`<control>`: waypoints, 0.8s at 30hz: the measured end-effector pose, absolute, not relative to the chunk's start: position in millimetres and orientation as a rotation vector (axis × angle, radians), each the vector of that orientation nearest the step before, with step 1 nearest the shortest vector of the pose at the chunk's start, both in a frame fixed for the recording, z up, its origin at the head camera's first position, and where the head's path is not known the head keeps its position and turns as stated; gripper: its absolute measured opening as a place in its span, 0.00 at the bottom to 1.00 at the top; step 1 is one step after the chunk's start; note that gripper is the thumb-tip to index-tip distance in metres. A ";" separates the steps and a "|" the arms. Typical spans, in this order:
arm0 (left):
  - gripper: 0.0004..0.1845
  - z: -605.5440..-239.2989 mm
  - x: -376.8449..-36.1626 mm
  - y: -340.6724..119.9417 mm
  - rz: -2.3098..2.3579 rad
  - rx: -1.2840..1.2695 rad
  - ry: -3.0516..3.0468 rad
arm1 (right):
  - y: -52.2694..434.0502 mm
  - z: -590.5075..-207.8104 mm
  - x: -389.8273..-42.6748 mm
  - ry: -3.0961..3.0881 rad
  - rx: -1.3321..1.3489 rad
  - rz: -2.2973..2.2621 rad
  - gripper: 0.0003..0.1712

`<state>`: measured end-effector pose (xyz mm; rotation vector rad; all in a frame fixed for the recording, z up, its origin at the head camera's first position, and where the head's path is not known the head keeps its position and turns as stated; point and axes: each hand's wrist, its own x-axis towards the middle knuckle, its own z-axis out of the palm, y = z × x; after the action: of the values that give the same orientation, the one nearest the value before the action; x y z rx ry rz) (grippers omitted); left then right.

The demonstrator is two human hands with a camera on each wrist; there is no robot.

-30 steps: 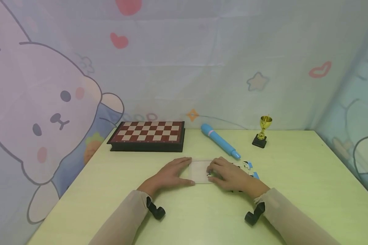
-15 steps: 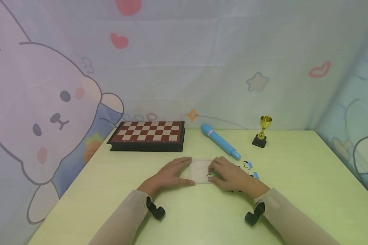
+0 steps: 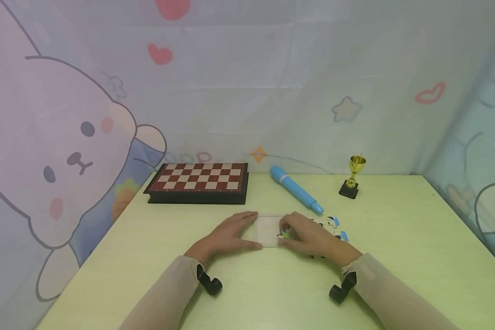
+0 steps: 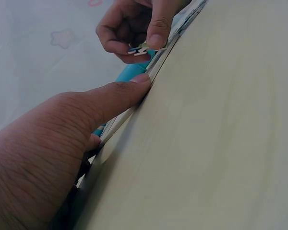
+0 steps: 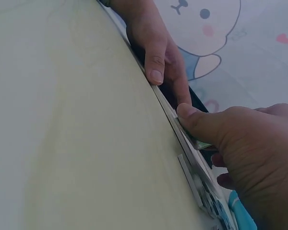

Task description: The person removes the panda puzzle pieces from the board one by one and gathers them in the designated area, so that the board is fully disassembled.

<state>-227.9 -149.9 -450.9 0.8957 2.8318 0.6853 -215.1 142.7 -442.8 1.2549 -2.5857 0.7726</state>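
Observation:
My left hand (image 3: 228, 233) rests at the left end of a flat white puzzle tray (image 3: 267, 229), its straight thumb at the near corner and its fingers at the far corner. In the left wrist view that thumb (image 4: 139, 82) lies along the tray's edge. My right hand (image 3: 311, 236) pinches a small jigsaw piece (image 3: 281, 235) between thumb and curled fingers, close over the tray's middle. White, black and green show on the piece (image 4: 140, 50) in the left wrist view. The tray's right part is hidden beneath the right hand.
Several loose jigsaw pieces (image 3: 333, 222) with blue and black print lie right of the tray, partly behind the right hand. Farther back are a checkered board box (image 3: 198, 183), a blue microphone-shaped pen (image 3: 297, 190) and a small gold trophy cup (image 3: 353, 176) on the table (image 3: 247, 293).
The right fingers have shifted slightly around the jigsaw piece, so more of its green shows. The left hand and the tray have stayed in place.

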 end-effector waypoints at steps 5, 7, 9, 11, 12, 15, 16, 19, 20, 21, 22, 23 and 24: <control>0.53 -450.3 -227.6 -149.7 0.699 0.900 2.832 | 142.1 -441.7 -216.0 -2.483 1.319 0.917 0.12; 0.53 -450.2 -227.3 -149.8 0.706 0.897 2.828 | 144.2 -442.8 -216.9 -2.432 1.331 0.955 0.11; 0.53 -450.2 -226.9 -149.9 0.707 0.892 2.821 | 148.7 -443.9 -217.0 -2.388 1.322 0.989 0.11; 0.54 -449.8 -227.1 -150.4 0.702 0.890 2.818 | 155.7 -444.2 -216.4 -2.363 1.292 1.021 0.11; 0.54 -449.6 -227.3 -150.7 0.700 0.889 2.818 | 160.2 -444.4 -216.2 -2.359 1.273 1.033 0.11; 0.54 -450.3 -227.9 -150.5 0.687 0.890 2.826 | 177.3 -445.5 -214.2 -2.349 1.224 1.048 0.12; 0.54 -450.5 -228.2 -150.5 0.685 0.891 2.829 | 183.6 -445.8 -213.2 -2.349 1.208 1.053 0.12; 0.55 -451.3 -229.0 -150.7 0.679 0.894 2.832 | 203.4 -446.0 -207.8 -2.371 1.145 1.062 0.12; 0.55 -451.8 -229.2 -150.8 0.670 0.892 2.833 | 210.3 -446.2 -205.3 -2.384 1.115 1.063 0.12; 0.55 -452.1 -229.3 -150.9 0.673 0.895 2.831 | 217.3 -446.2 -202.5 -2.399 1.086 1.066 0.12; 0.55 -452.2 -229.2 -150.8 0.673 0.898 2.831 | 224.5 -446.4 -199.5 -2.417 1.049 1.071 0.12; 0.55 -452.6 -229.2 -150.8 0.675 0.906 2.830 | 231.7 -446.7 -196.6 -2.437 1.009 1.071 0.12; 0.55 -452.8 -228.9 -150.8 0.676 0.910 2.831 | 239.0 -447.6 -194.2 -2.453 0.973 1.070 0.12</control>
<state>-228.9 -150.8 -452.8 0.9098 2.8305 0.6765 -194.2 239.0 -447.6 0.9727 -2.4526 1.0696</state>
